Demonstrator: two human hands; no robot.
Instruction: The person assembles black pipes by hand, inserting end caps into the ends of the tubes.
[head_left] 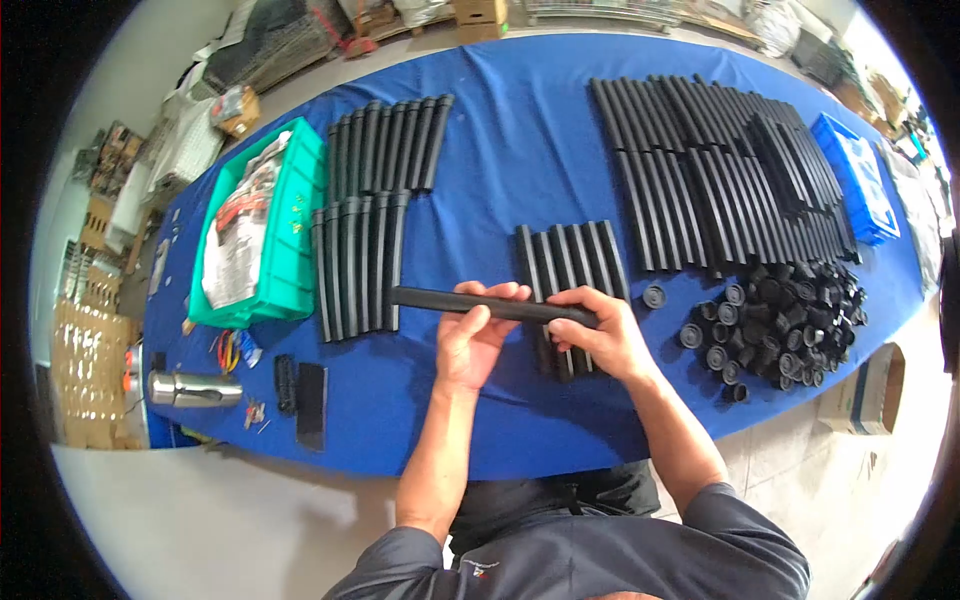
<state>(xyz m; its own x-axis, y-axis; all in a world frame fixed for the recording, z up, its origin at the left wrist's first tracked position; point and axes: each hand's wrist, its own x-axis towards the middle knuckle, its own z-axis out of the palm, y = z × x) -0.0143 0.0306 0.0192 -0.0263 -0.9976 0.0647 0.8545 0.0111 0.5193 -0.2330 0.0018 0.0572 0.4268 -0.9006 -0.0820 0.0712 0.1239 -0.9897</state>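
A black tube [440, 300] is held level above the blue table by both hands. My left hand [474, 340] wraps round its middle, thumb below and fingers behind. My right hand [603, 330] grips the tube's right end between thumb and fingers. Partly under the hands lies a small group of black tubes [582, 252]. To the left, capped black tubes [362, 260] lie in two rows. Many more tubes [665, 210] lie at the right, and a pile of black round caps [785, 325] sits in front of them.
A green crate [302, 225] holding crumpled material stands at the left, a blue crate [870, 190] at the far right. A steel flask [195, 389], a phone-like dark slab [312, 407], keys [255, 412] and orange-handled tools [227, 352] lie at the front left.
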